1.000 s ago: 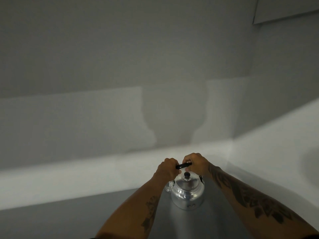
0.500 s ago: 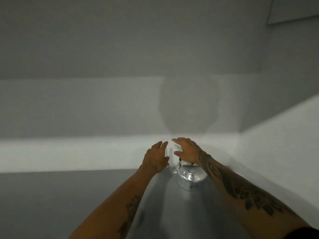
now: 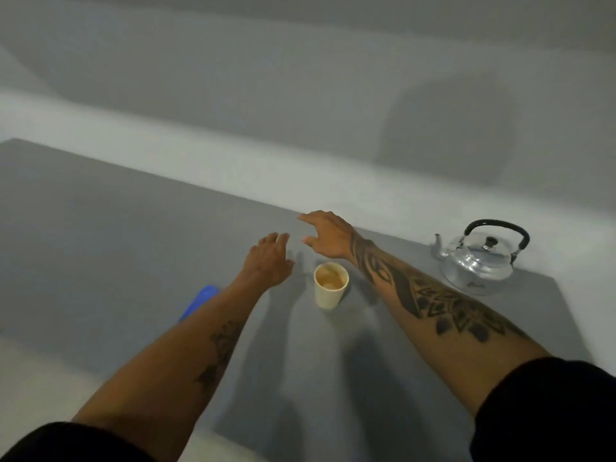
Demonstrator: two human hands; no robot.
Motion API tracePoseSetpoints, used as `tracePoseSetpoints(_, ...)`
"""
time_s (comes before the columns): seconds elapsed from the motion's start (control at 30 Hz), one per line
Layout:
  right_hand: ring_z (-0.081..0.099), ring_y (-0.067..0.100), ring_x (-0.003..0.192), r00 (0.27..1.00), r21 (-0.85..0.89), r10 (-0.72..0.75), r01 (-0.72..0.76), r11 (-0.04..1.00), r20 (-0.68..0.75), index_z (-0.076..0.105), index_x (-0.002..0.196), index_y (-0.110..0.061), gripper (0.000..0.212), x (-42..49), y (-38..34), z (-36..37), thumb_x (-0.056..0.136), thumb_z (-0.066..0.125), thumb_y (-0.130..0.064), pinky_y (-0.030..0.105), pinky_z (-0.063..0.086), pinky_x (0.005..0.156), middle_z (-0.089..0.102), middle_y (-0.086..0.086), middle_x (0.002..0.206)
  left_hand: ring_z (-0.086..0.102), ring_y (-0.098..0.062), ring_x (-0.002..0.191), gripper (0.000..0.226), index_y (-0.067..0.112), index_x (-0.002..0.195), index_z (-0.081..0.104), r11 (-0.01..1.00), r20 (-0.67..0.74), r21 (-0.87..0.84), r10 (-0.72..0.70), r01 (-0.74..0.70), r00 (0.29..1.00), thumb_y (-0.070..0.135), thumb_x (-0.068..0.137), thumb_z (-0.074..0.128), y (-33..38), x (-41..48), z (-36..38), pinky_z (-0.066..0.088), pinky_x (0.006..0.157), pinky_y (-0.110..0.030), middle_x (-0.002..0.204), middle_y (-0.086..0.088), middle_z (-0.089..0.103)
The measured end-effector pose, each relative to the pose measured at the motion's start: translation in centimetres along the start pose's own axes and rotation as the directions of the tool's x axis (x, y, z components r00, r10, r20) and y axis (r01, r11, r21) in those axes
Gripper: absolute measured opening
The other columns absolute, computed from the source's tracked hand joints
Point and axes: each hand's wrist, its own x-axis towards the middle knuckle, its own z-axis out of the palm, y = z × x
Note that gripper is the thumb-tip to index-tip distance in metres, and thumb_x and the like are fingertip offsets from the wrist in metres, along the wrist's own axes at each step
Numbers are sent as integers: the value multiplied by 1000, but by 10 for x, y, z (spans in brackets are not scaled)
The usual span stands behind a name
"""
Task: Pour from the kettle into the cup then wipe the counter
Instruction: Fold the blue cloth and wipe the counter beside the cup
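Grey bench point(image 3: 100, 228) runs back to a pale wall, dimly lit, with long arm shadows falling across it.

Left hand point(image 3: 269, 261) hovers above the bench, fingers loosely spread and released, grasping nothing. Behind and to the left of its forearm lies a blue cloth point(image 3: 199, 303), only partly seen because the arm covers its near end; its long axis seems to run diagonally, from near left to far right, roughly along the forearm. That cloth is much nearer the left hand than the right, so the wipe most likely falls to the left hand, which would need to draw back and leftward to reach it.

Right hand point(image 3: 328, 235) is stretched forward, fingers splayed and empty, a little beyond the cup point(image 3: 330, 285). The cup stands upright between the two forearms, just beside the right wrist, and holds a tan liquid, so the pour looks done.

Well to the right of the right arm, the kettle point(image 3: 480, 261) sits upright on the bench near the wall, handle raised, spout pointing left toward the cup, touched by neither hand.
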Motion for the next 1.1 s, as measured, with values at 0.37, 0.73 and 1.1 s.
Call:
tracePoseSetpoints(0.37,48,36,126,947,-3,64,-66,998,316,52,127,-2,45,38,-135,150,85,54,-18,39,40,106,51,22,135,41,-37,128,64,5,138,30,937,189,40,-348,347,918,25,84,58,-149,-95,39,38,102,-49,138,-16,41)
tracePoseSetpoints(0.73,41,38,124,952,-73,268,-260,963,146,56,117,-8,41,39,-145,196,84,57,-32,43,37,100,54,16,129,45,-33,122,72,9,130,37,935,151,40,-355,353,923,40,74,71,-172,-94,41,40,95,-44,129,-12,46)
tracePoseSetpoints(1.1,61,31,96,981,257,163,-186,948,106,64,88,-9,12,10,-127,131,79,67,-16,29,42,75,68,19,100,53,-34,116,65,12,121,49,933,200,-154,-293,325,935,42,69,75,-157,-85,34,46,94,-42,125,-13,56)
